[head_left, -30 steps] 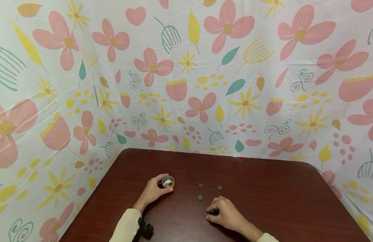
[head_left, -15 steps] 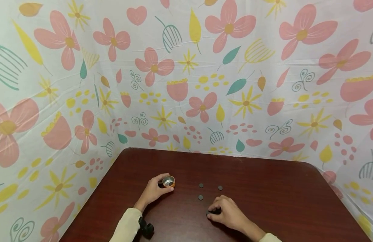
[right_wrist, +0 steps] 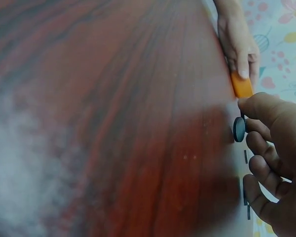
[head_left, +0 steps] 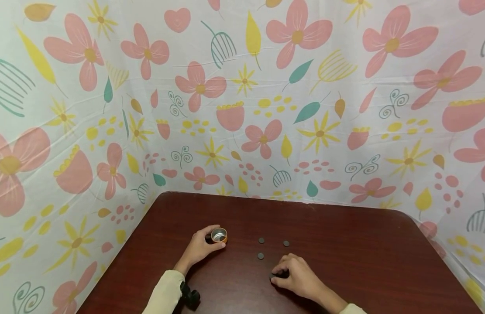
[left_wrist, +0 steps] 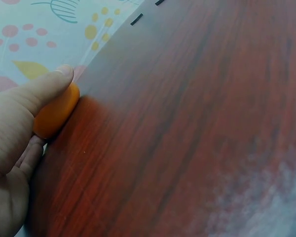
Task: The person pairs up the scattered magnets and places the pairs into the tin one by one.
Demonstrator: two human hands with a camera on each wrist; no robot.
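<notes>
My left hand grips a small round tin, thumb on the near side and fingers on the far side. The tin is orange outside, with a silvery inside facing up; its orange wall shows under the thumb in the left wrist view. With thumb and fingertips, my right hand pinches a dark grey disc close over the table, tilted on its edge. A thin dark sliver shows between thumb and index finger. Several plain discs lie about: one far disc, one nearer disc, one right-hand disc.
The glossy dark red-brown table fills the lower part of the head view. Behind and to the left hangs a white cloth printed with flowers. A black wrist device is strapped on the left sleeve.
My right hand and the disc at its fingertips have shifted slightly to the right along the table. My left hand and the tin stay where they were.
</notes>
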